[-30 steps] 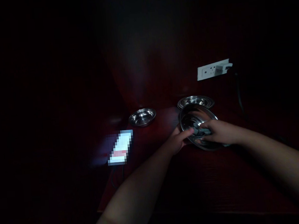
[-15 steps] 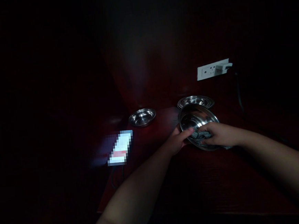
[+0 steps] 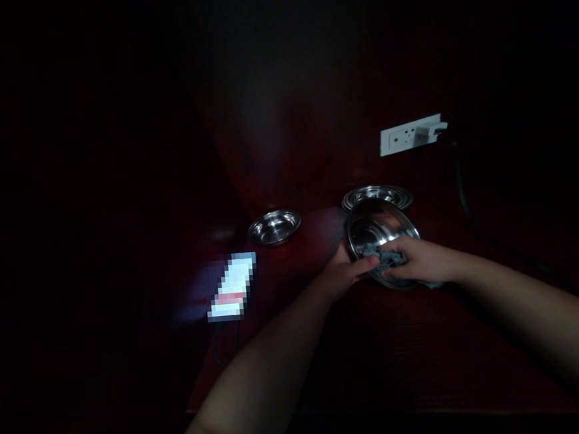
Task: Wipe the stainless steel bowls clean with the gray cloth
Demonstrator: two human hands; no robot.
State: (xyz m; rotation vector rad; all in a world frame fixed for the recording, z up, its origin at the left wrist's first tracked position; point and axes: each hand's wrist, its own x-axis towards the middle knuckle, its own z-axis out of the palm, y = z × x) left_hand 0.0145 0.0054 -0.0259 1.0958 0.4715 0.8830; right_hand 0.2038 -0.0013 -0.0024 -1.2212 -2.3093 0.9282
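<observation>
A shiny metal bowl (image 3: 382, 220) is tilted up above the dark red table, its inside turned toward me. My left hand (image 3: 346, 269) grips the bowl's left rim, thumb over the inner side and the other fingers behind it. My right hand (image 3: 417, 257) is closed on a grey cloth (image 3: 387, 257) and presses it against the lower inside of the bowl. Part of the cloth hangs out beneath the right hand. Just behind the held bowl sits a stack of metal dishes (image 3: 368, 194), partly hidden by it.
Another metal bowl (image 3: 275, 228) stands upright to the left. In front of it glows a phone (image 3: 232, 288), its screen blurred out, with a cable below. A white wall socket (image 3: 408, 135) holds a plug, whose cord (image 3: 459, 177) runs down right. The table's (image 3: 407, 375) surroundings are very dark.
My right hand has shifted the cloth slightly within the bowl, and more of the cloth shows near my left thumb. The bowl has turned a little; the other dishes stay put.
</observation>
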